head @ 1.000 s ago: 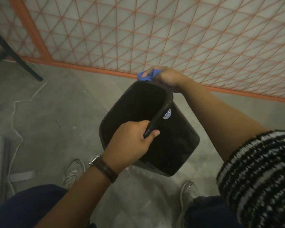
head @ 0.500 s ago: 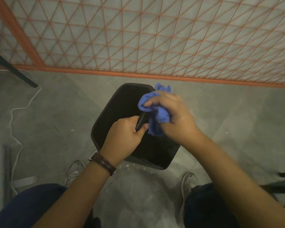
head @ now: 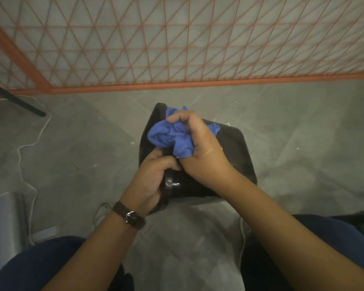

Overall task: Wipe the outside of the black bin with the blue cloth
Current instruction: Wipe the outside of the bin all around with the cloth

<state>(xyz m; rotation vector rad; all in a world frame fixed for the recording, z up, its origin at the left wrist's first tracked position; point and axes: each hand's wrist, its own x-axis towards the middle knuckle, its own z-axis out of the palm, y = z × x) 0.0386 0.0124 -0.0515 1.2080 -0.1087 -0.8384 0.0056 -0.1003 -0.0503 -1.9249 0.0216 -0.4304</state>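
Head cam looks down at the bin (head: 235,156), tipped over above the floor (head: 93,143) just in front of the person's knees. Its rim runs along the left side and the body stretches off to the right, so the long axis goes roughly left to right and one outer wall faces up at the camera.

Left hand (head: 153,179) is wrapped tight round the rim at the near-left edge, fingers curled over it, holding the bin steady. Right hand (head: 200,150) has the cloth (head: 168,137) bunched up in a closed fist, with most of the wad sticking out to the left near the rim, right above the left hand. A bit of blue pokes out on the far side too.

Looks like the bare wall lies to the right of the cloth hand, toward the base. So the next stroke probably runs rightward along that axis, and the right hand is the nearer one for it. The underside is hidden, no idea how that looks.
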